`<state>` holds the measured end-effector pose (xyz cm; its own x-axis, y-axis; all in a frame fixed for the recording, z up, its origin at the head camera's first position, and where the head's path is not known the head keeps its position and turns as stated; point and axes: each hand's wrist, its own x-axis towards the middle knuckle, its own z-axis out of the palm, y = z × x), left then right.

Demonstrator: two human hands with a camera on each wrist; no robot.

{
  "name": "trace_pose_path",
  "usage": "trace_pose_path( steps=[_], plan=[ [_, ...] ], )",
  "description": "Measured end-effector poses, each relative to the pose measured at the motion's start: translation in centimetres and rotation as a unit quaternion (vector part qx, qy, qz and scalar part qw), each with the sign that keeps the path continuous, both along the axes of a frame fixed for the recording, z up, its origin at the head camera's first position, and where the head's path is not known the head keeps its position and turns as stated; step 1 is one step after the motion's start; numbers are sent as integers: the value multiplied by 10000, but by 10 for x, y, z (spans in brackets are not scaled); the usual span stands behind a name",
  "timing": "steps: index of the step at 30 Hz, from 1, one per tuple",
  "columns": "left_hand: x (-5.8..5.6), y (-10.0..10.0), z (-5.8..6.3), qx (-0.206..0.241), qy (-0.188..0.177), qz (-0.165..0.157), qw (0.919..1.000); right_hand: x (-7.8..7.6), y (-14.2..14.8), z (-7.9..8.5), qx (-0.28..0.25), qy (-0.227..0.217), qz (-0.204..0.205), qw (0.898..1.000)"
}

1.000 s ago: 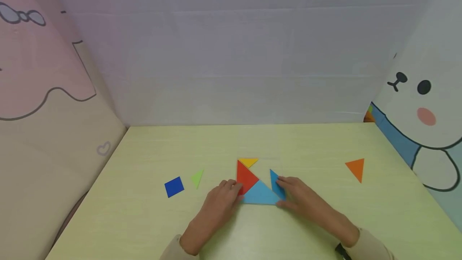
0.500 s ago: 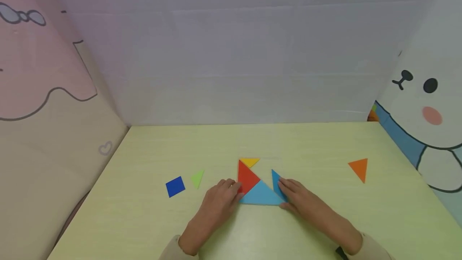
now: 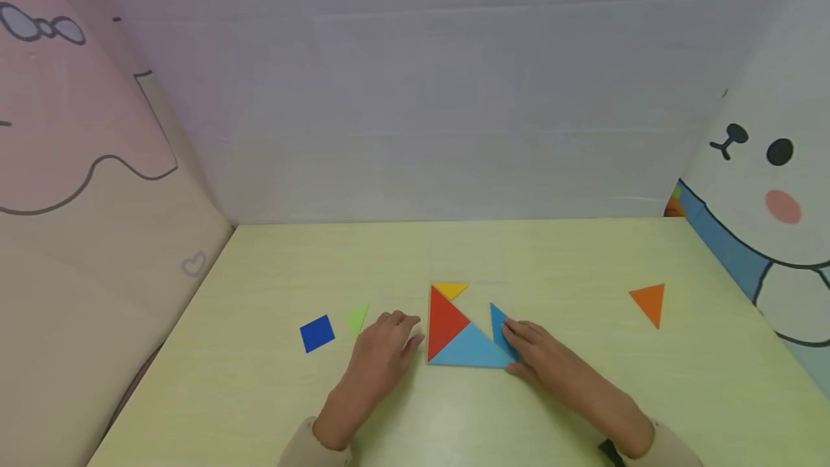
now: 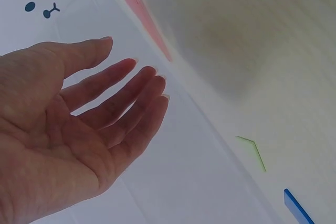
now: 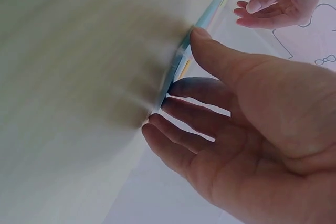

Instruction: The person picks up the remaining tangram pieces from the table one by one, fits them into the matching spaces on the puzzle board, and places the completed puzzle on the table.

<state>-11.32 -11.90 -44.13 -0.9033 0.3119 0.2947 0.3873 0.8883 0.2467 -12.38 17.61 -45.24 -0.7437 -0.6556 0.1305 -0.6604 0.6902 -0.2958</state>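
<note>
Blue piece [image 3: 498, 327] touched, not clasped, by right grip [image 3: 541, 352]; left grip [image 3: 382, 350] loose, empty, just beside red triangle [image 3: 444, 323].

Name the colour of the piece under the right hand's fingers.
Blue: the piece under the right hand shows best in the head view.

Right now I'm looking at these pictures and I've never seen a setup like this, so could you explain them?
There's no machine: a person works bare-handed. The wide view comes from a camera worn on the head, looking forward and down; two closer views come from cameras on each wrist.

On the table lie a dark blue square, green piece, yellow triangle, red triangle, light blue triangle, orange triangle and mid-blue piece.

The right hand rests its fingers on the mid-blue piece. The left hand, beside the red triangle, holds nothing.
</note>
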Motion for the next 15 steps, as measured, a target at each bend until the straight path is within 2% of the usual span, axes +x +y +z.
trace_pose_path(
  steps=[5, 11, 15],
  plan=[
    [0, -7, 1, 93, -90, 228, 9997, 0, 1, 0, -24, -32, 10, 10000],
    [-2, -16, 2, 206, 1, 515, 9985, 1, 1, 0, -95, -125, 4, 9999],
    [-4, -23, 3, 254, 31, 708, 9972, 1, 1, -1, -126, -28, 66, 9999]
  ],
)
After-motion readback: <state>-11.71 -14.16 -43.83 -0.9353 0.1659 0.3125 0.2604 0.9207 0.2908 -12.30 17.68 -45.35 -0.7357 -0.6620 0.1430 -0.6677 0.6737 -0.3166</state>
